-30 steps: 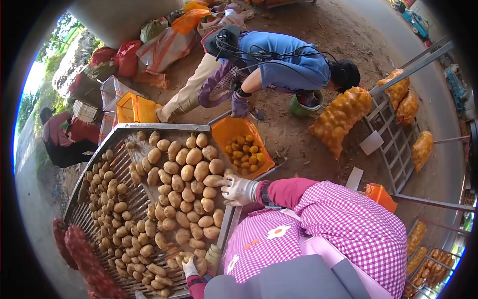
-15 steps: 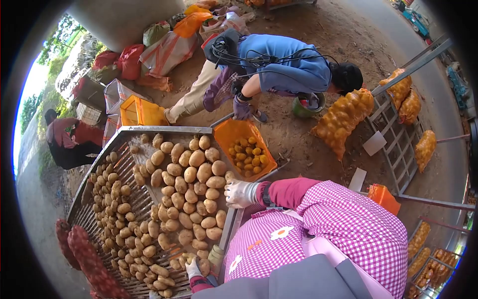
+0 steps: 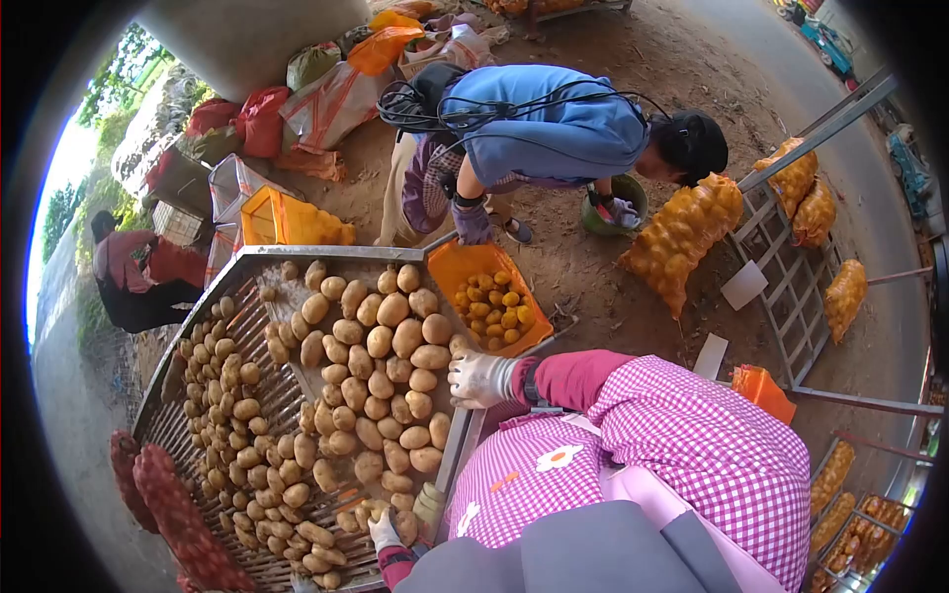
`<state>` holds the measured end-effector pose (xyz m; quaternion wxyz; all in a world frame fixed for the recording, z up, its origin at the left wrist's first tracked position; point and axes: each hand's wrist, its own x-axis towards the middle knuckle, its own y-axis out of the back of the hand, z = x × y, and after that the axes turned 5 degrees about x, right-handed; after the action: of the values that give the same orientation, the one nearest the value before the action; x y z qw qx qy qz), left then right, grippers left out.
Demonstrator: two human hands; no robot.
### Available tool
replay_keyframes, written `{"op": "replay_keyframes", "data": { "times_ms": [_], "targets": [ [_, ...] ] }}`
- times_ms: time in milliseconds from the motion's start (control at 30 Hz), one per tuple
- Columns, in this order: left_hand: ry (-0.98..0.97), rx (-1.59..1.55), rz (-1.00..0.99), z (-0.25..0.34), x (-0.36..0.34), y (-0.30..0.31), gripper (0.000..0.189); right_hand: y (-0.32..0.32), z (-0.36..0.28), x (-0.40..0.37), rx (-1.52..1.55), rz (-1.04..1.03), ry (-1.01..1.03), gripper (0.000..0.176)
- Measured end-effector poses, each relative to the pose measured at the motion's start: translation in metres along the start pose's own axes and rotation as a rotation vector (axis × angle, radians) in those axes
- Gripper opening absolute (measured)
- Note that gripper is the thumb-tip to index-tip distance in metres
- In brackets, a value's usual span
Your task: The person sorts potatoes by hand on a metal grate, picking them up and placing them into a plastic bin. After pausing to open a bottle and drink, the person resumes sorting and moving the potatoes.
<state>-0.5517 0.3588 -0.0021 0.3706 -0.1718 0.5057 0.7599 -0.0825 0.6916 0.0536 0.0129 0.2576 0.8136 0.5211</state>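
Note:
Many potatoes (image 3: 391,309) lie spread over a slatted metal sorting table (image 3: 326,256) in front of me. My right hand (image 3: 481,380), in a whitish work glove, is at the table's near edge by the orange crate. Its fingers are closed around a potato (image 3: 460,345), which is partly hidden. Lower down, my left hand (image 3: 385,532), gloved too, is among the potatoes, with its fingertips closed on a small potato (image 3: 376,511). The orange crate (image 3: 535,329) beside my right hand holds several small yellowish potatoes.
A co-worker in a blue shirt (image 3: 554,124) bends beyond the crate, one gloved hand on its rim, the other at a green bucket (image 3: 590,217). Filled net bags (image 3: 682,237) stand by a metal rack. Red net sacks (image 3: 183,514) and another person (image 3: 148,272) are at the left.
The co-worker has shifted, bringing a gloved hand into view at the green bucket. My hands stay almost in place; the potato at my right hand has barely moved.

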Motion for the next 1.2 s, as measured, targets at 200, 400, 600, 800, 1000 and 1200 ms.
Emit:
{"op": "replay_keyframes", "data": {
  "times_ms": [200,400,600,800,1000,1200],
  "targets": [
    [-0.002,-0.045,0.002,0.013,-0.016,-0.003,0.069,-0.004,0.001,0.0,-0.026,-0.006,0.003,0.03],
    [-0.001,-0.006,0.038,0.013,-0.019,-0.002,0.07,-0.006,0.001,0.0,-0.014,-0.026,-0.029,0.03],
    [-0.005,0.081,0.078,0.019,-0.021,-0.004,0.071,0.001,-0.001,0.001,-0.051,-0.047,-0.005,0.03],
    [-0.025,0.021,0.061,0.022,-0.028,-0.004,0.071,-0.002,-0.001,0.001,-0.037,-0.039,-0.011,0.031],
    [0.016,0.039,0.08,0.018,-0.022,-0.006,0.071,0.002,-0.002,0.002,-0.007,-0.037,-0.011,0.033],
    [-0.03,0.055,0.095,0.04,-0.046,-0.007,0.071,0.007,-0.003,0.003,0.02,-0.026,-0.009,0.035]
  ]
}}
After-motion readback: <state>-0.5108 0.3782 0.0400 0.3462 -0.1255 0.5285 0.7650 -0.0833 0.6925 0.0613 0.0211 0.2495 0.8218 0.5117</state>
